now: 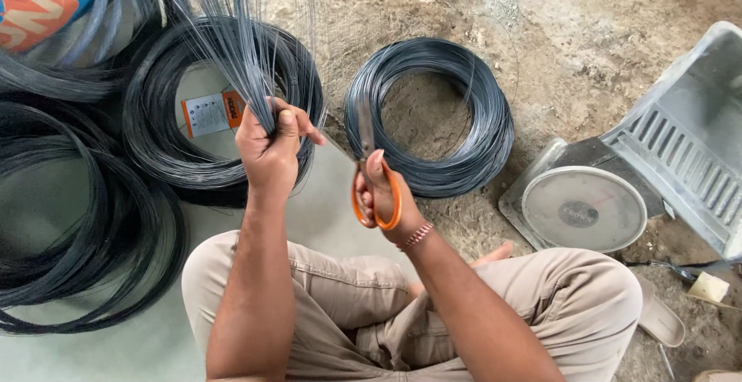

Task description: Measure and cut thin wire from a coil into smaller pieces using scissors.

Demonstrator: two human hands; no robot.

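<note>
Left grip (270, 146) clamps wire bundle (239, 50) | right grip (382, 189) clamps scissors (369, 173) beside it

We see a rough dirt floor (587, 34) in soft daylight, a smooth grey sheet (154, 343) laid over its left part, and a dial scale (583, 208) at right

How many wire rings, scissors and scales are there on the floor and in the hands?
Wire coils: 4
Orange-handled scissors: 1, in the right hand
Cut wire bundle: 1, in the left hand
Dial scale: 1
Total: 7
</note>
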